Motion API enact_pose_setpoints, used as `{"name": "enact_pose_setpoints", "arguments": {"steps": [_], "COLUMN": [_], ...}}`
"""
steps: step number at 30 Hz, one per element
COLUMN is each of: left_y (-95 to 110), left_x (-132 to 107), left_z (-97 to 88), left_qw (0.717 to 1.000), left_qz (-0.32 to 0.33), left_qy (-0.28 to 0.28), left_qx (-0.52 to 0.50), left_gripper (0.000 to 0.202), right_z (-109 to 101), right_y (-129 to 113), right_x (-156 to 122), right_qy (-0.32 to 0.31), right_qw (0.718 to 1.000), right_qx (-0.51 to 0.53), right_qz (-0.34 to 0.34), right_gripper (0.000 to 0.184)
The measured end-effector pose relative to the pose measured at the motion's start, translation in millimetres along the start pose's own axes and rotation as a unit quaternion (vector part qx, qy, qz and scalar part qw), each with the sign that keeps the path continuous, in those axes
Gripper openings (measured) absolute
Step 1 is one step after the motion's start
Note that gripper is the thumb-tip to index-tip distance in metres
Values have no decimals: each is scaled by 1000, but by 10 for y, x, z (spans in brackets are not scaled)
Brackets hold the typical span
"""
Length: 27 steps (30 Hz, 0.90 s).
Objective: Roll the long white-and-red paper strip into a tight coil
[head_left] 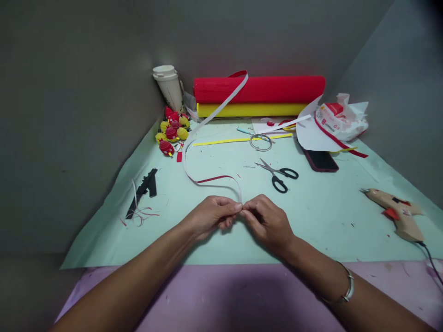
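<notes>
A long paper strip [186, 159], red on one face and white on the other, curls up from my hands and arches over the rolls at the back. Its near end is pinched between the thumb and fingers of my left hand [219, 213]. My right hand [266, 221] meets it fingertip to fingertip, closed in a pinch at the same end of the strip; the tip itself is hidden by the fingers. Beyond my right hand lie scissors [275, 175] with black handles, their blades slightly apart.
Red [277, 89] and yellow [252, 110] corrugated rolls lie at the back. Small red and yellow ornaments [171, 133] and a white cup [169, 85] stand back left. Black scraps [141, 193] lie left. A phone [321, 161], wipes pack [341, 120] and glue gun [396, 210] are right.
</notes>
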<state>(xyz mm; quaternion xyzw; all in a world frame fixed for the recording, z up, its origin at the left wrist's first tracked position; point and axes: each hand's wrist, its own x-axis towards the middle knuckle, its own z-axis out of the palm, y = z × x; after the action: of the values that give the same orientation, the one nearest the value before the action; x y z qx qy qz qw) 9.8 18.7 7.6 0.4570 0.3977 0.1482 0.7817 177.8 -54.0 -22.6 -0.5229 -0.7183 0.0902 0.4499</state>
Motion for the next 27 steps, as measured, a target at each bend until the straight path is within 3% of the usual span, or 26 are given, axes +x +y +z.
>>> {"name": "enact_pose_setpoints", "arguments": {"steps": [10, 19, 27], "left_y": [28, -13, -31], "left_x": [-12, -29, -43], "left_z": [-39, 65, 69], "left_qw": [999, 1000, 999], "left_qz": [-18, -5, -3], "left_qy": [-17, 14, 9], "left_qx": [31, -28, -37], "left_gripper": [33, 33, 30], "right_z": [-30, -9, -8], "right_y": [29, -11, -22], "right_x": [15, -12, -21], "right_qy": [-46, 24, 19], "right_qw": [998, 999, 999], "right_qx": [52, -10, -23], "right_qz": [-5, -20, -23], "right_gripper": [4, 3, 6]}}
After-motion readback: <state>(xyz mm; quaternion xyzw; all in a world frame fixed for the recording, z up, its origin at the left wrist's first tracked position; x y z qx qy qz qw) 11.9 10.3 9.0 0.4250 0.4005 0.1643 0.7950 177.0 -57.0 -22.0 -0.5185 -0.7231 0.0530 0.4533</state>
